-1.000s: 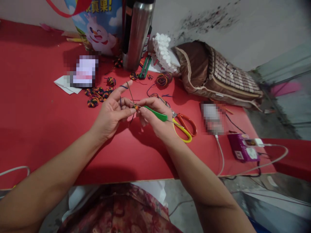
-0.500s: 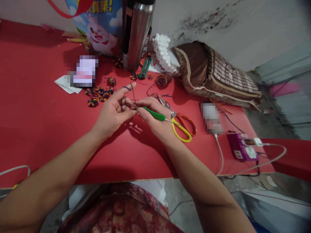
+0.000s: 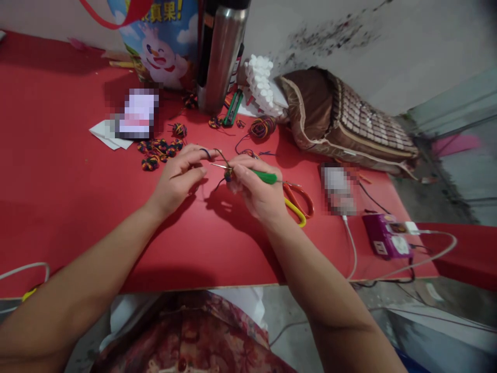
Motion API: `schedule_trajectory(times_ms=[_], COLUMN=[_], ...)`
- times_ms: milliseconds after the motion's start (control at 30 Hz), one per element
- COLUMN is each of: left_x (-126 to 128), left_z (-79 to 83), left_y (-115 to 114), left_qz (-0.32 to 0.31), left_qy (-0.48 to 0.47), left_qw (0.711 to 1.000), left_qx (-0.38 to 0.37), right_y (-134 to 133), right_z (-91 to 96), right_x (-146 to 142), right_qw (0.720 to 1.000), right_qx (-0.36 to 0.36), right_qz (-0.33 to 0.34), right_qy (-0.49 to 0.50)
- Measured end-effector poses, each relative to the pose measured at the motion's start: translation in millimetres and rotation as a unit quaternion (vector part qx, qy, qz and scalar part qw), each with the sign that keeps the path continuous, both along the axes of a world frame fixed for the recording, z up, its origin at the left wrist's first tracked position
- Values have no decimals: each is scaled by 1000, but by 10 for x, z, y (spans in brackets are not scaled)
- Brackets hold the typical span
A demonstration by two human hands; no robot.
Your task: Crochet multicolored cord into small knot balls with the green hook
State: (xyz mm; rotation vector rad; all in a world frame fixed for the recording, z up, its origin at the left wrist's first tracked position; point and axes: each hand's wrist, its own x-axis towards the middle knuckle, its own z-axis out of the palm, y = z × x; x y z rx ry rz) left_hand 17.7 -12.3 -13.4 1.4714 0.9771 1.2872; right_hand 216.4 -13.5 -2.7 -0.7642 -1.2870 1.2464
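Observation:
My right hand (image 3: 259, 192) grips a green-handled crochet hook (image 3: 263, 176), its metal tip pointing left toward my left hand. A small multicoloured yarn piece (image 3: 229, 175) sits on the hook at my right fingertips. My left hand (image 3: 179, 176) is curled palm down, with dark yarn (image 3: 205, 152) looped over its forefinger and running to the piece. Both hands hover just above the red table (image 3: 58, 171).
Several finished yarn balls (image 3: 157, 151) lie behind my left hand. Red and yellow scissors (image 3: 297, 202) lie right of my right hand. At the back stand a steel flask (image 3: 219, 52), a cartoon bag (image 3: 163, 41), a yarn coil (image 3: 262, 126) and a brown cushion (image 3: 341, 119). A purple power strip (image 3: 388, 239) sits near the right edge.
My left hand turned palm down and curled its fingers. The hook swung so its tip points further left, and both hands shifted slightly away from me.

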Motion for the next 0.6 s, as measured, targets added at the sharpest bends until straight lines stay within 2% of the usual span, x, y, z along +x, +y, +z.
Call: schedule_trajectory(times_ms=[133, 267, 367, 600], left_x=[30, 72, 59, 42], left_z=[-86, -138, -116, 83], left_y=[22, 21, 26, -38], left_qz=[-15, -13, -22, -63], left_qy=[15, 27, 40, 27], left_qw=[998, 995, 994, 997], left_qx=[61, 90, 99, -26], right_y=[17, 40, 61, 101], right_z=[46, 79, 71, 37], right_x=[-40, -32, -6, 28], right_qw=[993, 988, 984, 976], right_qx=[-84, -129, -155, -182], right_qz=[4, -5, 12, 66], right_qy=[78, 85, 86, 102])
